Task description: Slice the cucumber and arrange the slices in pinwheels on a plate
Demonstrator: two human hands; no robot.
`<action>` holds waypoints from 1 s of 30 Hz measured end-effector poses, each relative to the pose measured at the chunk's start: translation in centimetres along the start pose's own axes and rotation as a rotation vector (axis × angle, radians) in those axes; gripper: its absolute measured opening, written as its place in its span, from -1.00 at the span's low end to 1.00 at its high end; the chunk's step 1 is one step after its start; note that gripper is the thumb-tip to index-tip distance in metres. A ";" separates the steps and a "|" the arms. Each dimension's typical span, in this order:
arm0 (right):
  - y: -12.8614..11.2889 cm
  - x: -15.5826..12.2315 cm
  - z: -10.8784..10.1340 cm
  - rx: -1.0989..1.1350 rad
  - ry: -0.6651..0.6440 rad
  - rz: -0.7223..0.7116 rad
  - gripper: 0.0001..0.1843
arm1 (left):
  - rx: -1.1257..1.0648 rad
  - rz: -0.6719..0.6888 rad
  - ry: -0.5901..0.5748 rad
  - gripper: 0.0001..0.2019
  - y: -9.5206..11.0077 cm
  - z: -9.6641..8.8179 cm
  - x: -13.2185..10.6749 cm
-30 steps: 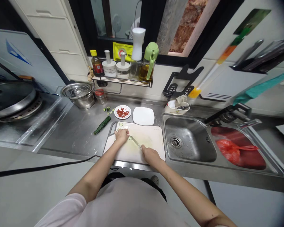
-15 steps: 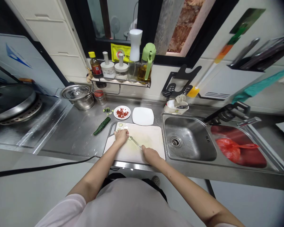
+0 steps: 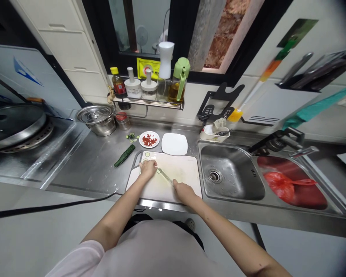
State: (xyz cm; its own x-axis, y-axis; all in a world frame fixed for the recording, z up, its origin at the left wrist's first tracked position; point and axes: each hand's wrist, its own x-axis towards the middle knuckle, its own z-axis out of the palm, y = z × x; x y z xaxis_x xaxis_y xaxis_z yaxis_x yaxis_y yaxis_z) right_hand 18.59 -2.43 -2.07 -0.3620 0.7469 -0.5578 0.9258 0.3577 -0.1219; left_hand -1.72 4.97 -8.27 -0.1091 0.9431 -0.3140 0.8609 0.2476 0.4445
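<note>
Your right hand is closed round the handle of a knife, its blade slanting over the cutting board. Your left hand curls near the tip; whether it grips anything, I cannot tell. The cucumber lies left of the board. Beyond stand a plate of red pieces and a squarish white plate.

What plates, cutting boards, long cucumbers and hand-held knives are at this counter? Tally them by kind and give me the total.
Plates: 2 (round plate, squarish plate)
Cutting board: 1
Long cucumber: 1
Knife in the right hand: 1
Total: 5
</note>
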 end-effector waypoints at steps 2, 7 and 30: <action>-0.2 0.2 -0.1 0.001 0.009 -0.005 -0.60 | 0.001 -0.002 0.002 -0.91 0.0 0.0 0.0; 0.0 -0.3 -0.2 0.010 -0.004 0.004 -0.58 | 0.010 -0.008 0.004 -0.91 0.3 -0.1 -0.2; 3.5 -1.7 4.0 0.151 0.110 0.095 -0.59 | 0.047 0.048 0.074 -0.81 1.8 0.6 -2.3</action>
State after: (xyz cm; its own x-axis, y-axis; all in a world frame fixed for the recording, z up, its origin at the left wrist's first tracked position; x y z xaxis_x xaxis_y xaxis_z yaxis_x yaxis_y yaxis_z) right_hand 22.87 -4.68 -4.79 -0.2745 0.8327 -0.4809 0.9591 0.2011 -0.1993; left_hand 0.41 3.08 -7.27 -0.1019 0.9680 -0.2293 0.8884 0.1922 0.4169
